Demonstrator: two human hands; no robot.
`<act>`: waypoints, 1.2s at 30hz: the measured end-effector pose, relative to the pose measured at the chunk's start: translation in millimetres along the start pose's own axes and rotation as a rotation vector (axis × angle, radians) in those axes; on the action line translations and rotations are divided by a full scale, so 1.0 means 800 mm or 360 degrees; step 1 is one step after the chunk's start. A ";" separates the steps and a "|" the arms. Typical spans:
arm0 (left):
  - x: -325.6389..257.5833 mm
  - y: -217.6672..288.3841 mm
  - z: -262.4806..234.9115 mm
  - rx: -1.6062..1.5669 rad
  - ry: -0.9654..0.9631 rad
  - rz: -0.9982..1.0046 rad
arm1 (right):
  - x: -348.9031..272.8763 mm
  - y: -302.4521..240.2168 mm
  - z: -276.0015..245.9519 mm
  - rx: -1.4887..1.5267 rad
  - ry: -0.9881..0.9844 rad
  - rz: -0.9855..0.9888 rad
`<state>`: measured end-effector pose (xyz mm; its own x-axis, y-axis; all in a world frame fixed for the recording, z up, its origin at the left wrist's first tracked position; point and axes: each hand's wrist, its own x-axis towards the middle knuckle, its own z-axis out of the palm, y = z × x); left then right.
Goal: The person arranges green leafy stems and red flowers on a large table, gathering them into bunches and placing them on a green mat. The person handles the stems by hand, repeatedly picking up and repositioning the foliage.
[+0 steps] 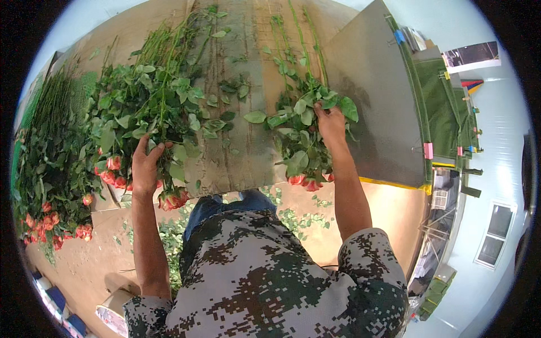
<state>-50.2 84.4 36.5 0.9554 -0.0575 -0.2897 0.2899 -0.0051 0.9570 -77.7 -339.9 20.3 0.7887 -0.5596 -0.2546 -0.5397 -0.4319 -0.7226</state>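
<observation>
At a worktable [225,169], my left hand [146,166] is closed around a leafy stem at the front of a large pile of cut roses [160,101]. One orange-red rose bloom [173,199] hangs over the table edge beside that hand. My right hand [331,125] pinches among the leaves of a smaller bunch of roses [298,118] to the right. This bunch's stems run away from me, and its red blooms [307,181] lie at the near edge. Leaves hide the fingertips of both hands in part.
Another dense heap of roses [53,152] lies at the far left, on green netting. A grey panel [377,107] with a yellow-taped edge stands at the right, near green cloth [442,107] held by clips. Loose leaves [307,219] litter the floor. A pale bin [115,310] stands lower left.
</observation>
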 end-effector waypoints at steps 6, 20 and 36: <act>0.010 -0.001 0.021 0.0135 -0.0148 -0.0005 | 0.063 0.117 0.043 -0.0884 -0.0103 -0.0061; 0.043 -0.077 0.091 0.0314 -0.0104 0.0074 | -0.080 -0.038 0.220 0.0471 -0.0827 -0.0483; 0.047 -0.150 0.105 0.0992 -0.0107 -0.0164 | -0.045 0.042 0.283 0.0245 -0.0572 0.0093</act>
<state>-54.0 -0.8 -88.6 0.9128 -0.0883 -0.3988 0.2736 -0.5929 0.7574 -57.6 -174.1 -140.3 0.8254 -0.2848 -0.4874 -0.5579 -0.2804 -0.7811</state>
